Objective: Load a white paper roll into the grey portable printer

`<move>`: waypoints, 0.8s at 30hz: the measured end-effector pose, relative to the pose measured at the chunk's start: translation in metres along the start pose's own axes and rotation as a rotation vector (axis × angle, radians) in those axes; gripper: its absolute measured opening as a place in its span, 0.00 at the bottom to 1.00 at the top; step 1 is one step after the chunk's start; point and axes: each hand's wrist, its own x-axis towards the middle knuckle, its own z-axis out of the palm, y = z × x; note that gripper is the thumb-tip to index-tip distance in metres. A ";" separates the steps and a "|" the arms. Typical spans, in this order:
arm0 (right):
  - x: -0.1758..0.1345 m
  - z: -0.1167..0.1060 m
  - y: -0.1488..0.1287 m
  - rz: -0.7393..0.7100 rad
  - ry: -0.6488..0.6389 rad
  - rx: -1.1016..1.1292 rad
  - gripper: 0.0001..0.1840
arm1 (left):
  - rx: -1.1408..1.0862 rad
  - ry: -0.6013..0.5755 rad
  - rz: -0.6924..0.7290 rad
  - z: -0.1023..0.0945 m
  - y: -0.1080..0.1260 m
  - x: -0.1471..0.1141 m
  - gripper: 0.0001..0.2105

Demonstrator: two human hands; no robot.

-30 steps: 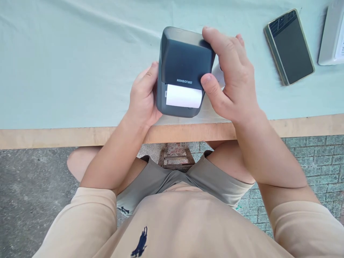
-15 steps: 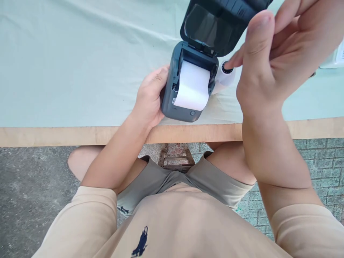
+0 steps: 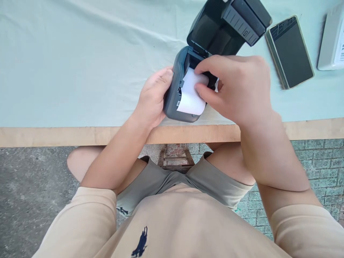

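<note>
A small dark grey label printer [image 3: 174, 102] is tilted above the near part of the table, its hinged lid [image 3: 212, 34] swung wide away from me. My left hand [image 3: 154, 95] grips its left side, thumb along the upper edge. Inside the body lies a white paper roll [image 3: 190, 95] with its loose end hanging over the front. The thumb and index finger of my right hand [image 3: 233, 86] are on the roll's right part, pinching it. That hand covers the printer's right side and most of whatever lies beneath.
A phone [image 3: 291, 53] lies face up to the right, its screen dark. Beyond it, at the right edge, stands a white box [image 3: 333, 43] with a printed label. Pale cloth [image 3: 80, 71] covers the table up to its wooden front edge [image 3: 188, 134].
My right hand has come down and left from beside the raised lid onto the paper roll. The printer has shifted slightly right, and the phone has come into view.
</note>
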 end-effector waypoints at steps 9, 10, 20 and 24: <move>-0.003 -0.014 -0.013 0.065 -0.049 0.046 0.17 | 0.043 0.054 -0.019 -0.003 -0.002 0.001 0.13; -0.006 -0.016 -0.011 0.047 0.013 0.161 0.17 | 0.048 0.083 -0.013 -0.004 -0.002 0.002 0.13; -0.004 0.007 0.079 0.563 0.309 1.160 0.14 | -0.071 0.173 -0.093 -0.007 0.003 0.011 0.15; -0.009 0.023 0.098 0.521 0.435 0.926 0.14 | -0.077 0.170 -0.099 -0.007 0.005 0.011 0.15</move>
